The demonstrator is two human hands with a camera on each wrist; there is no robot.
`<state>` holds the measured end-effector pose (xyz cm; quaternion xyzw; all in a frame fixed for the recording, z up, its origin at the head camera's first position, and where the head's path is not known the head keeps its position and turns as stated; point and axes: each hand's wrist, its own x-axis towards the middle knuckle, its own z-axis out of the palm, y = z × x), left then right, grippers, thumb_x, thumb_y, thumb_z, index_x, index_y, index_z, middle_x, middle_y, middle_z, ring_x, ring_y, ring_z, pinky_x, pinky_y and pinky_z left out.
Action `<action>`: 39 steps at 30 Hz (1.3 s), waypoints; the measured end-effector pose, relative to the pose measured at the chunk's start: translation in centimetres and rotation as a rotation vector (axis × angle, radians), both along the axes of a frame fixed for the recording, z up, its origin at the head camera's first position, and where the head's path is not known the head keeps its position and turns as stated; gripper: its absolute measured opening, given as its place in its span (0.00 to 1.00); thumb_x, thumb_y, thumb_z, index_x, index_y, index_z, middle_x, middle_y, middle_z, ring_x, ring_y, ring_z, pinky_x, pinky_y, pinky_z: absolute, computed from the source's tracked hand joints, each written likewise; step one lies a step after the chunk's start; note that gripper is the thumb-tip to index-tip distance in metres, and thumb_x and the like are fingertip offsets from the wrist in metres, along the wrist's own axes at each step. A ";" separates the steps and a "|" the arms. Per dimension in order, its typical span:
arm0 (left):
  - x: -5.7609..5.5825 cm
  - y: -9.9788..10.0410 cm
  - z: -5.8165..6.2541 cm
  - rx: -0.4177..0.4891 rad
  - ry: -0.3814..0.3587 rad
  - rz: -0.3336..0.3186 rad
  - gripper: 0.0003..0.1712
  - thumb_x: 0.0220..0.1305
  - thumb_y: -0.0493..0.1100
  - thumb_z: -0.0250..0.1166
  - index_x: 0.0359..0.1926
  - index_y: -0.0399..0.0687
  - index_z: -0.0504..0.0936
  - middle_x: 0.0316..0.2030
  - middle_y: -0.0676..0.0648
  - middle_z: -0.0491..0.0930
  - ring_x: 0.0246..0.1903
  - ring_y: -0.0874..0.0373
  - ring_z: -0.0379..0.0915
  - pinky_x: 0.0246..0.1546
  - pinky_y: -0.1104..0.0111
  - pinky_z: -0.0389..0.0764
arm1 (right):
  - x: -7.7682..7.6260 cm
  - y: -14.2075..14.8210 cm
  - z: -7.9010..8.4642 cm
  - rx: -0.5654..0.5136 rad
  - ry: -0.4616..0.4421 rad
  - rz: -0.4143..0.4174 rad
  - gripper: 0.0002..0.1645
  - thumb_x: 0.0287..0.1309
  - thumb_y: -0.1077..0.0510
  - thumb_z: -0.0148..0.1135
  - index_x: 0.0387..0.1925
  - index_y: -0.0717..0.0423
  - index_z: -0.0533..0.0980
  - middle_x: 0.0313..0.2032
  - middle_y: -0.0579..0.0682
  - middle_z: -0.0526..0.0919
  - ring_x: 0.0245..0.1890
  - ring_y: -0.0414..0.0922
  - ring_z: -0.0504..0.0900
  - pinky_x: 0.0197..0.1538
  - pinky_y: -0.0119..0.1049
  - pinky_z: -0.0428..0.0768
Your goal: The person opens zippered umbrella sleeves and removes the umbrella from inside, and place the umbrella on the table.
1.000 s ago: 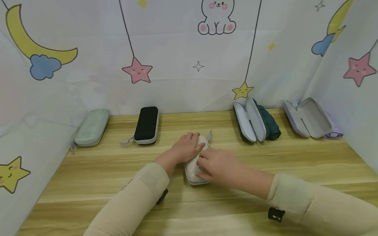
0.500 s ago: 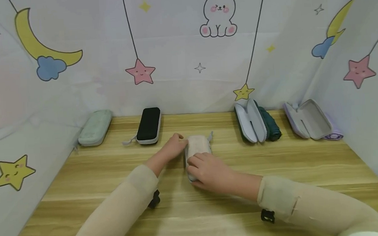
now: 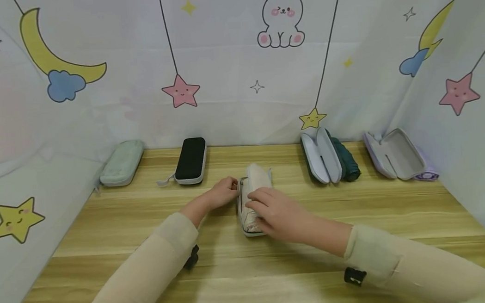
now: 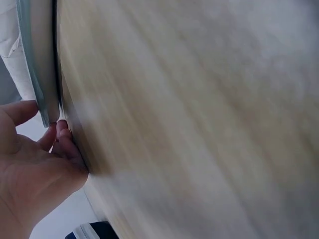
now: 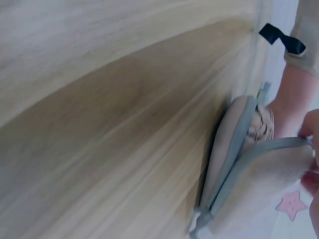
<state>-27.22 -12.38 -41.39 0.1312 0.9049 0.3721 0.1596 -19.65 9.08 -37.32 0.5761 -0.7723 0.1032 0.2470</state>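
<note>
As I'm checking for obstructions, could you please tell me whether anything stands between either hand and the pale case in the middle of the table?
Nothing visible does: the left hand pinches the edge of the pale case, and the right hand holds its raised lid. The black case lies off to the left.

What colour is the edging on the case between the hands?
Greyish blue; the edging shows best in the right wrist view.

Muted, Even Light

Lit dimly, with faint shadows on the table [image 3: 251, 290] near the left sleeve [image 3: 145, 264]. Smeared in wood grain [image 4: 174, 129] across both wrist views; darkened beside the left hand [image 4: 37, 174]. Crisper in head view.
</note>
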 end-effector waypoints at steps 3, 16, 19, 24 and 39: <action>-0.1 0.1 0.0 -0.004 -0.010 0.001 0.24 0.71 0.40 0.52 0.61 0.28 0.67 0.54 0.35 0.72 0.54 0.44 0.69 0.55 0.56 0.70 | -0.1 0.9 0.2 -0.020 -0.005 0.057 0.21 0.45 0.72 0.64 0.45 0.65 0.77 0.47 0.59 0.79 0.50 0.53 0.78 0.57 0.41 0.74; 0.9 0.5 0.2 -0.072 -0.017 0.111 0.14 0.69 0.45 0.58 0.43 0.36 0.78 0.39 0.43 0.79 0.39 0.52 0.75 0.42 0.62 0.75 | 0.1 1.7 -0.1 0.093 -0.115 -0.274 0.13 0.54 0.64 0.64 0.42 0.64 0.77 0.32 0.52 0.78 0.33 0.48 0.79 0.38 0.42 0.78; 1.3 0.7 0.4 -0.084 -0.055 0.117 0.15 0.68 0.46 0.59 0.25 0.44 0.74 0.21 0.50 0.70 0.22 0.58 0.65 0.27 0.67 0.68 | 0.1 1.2 0.1 0.148 -0.233 -0.405 0.15 0.58 0.60 0.62 0.46 0.63 0.77 0.30 0.50 0.77 0.29 0.46 0.77 0.33 0.40 0.77; 1.9 0.9 0.5 -0.047 -0.120 0.137 0.21 0.66 0.44 0.58 0.15 0.49 0.67 0.14 0.52 0.64 0.16 0.60 0.58 0.20 0.70 0.63 | -0.4 -0.6 0.3 0.266 -0.458 -0.618 0.31 0.65 0.42 0.59 0.57 0.62 0.71 0.35 0.53 0.80 0.31 0.48 0.80 0.33 0.42 0.79; 4.1 1.6 1.5 0.028 -0.181 0.091 0.08 0.52 0.41 0.64 0.21 0.42 0.81 0.13 0.51 0.73 0.16 0.61 0.65 0.19 0.72 0.65 | -2.0 -3.3 -0.3 0.364 -0.722 -0.768 0.50 0.55 0.38 0.67 0.66 0.66 0.60 0.45 0.62 0.77 0.39 0.52 0.79 0.35 0.41 0.78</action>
